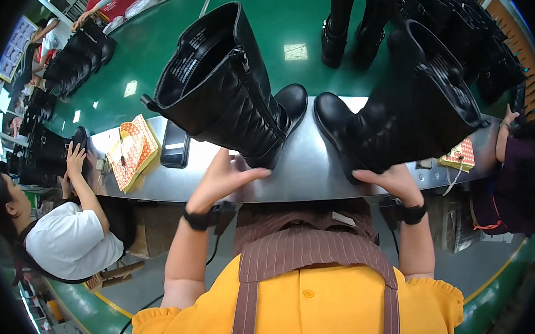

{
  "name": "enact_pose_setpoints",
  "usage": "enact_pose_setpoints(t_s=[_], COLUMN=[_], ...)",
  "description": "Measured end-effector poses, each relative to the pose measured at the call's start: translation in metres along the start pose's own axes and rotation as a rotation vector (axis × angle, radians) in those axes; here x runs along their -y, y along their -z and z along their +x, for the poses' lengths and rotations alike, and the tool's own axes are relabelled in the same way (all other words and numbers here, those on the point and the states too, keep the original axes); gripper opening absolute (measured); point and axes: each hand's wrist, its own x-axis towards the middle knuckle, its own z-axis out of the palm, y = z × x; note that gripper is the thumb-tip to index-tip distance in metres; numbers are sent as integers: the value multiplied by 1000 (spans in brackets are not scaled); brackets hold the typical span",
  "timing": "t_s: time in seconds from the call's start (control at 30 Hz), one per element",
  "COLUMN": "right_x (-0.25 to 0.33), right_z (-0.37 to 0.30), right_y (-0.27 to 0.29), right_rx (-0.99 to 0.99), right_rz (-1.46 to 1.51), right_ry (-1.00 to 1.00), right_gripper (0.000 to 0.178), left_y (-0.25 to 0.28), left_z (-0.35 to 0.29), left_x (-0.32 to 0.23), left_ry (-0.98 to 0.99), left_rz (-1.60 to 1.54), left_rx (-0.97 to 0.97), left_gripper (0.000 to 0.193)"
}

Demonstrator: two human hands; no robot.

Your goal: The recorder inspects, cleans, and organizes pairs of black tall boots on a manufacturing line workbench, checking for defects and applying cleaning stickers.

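Note:
Two tall black boots stand upright side by side on the metal edge of the bench, their toes turned toward each other. My left hand (222, 177) grips the left boot (238, 97) low down at its heel, the thumb stretched along the heel and the other fingers hidden behind the boot. A zip runs down this boot's quilted shaft. At the heel of the right boot (395, 114), my right hand (393, 182) takes hold in the same way, thumb in front and fingers mostly out of sight.
A phone (175, 145) and a patterned notepad (133, 151) with a pen lie left of the boots. More black boots (335, 29) stand across the green belt (275, 62). A person in white (76, 243) handles a boot at left; another person's purple sleeve (522, 160) shows at right.

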Motion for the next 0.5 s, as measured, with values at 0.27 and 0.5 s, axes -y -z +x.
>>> enact_pose_setpoints(t_s=[0.27,0.5], right_x=[-12,8], right_z=[8,3], right_y=[-48,-47], right_rx=[-277,-89], right_rz=[733,1195], right_ry=[-72,26], right_gripper=[36,39], left_y=[-54,-70], left_z=[24,25], left_x=[-9,-45], left_ry=[91,222], left_rz=[-629,-1219], left_rx=[-116,44], left_gripper=[40,35])
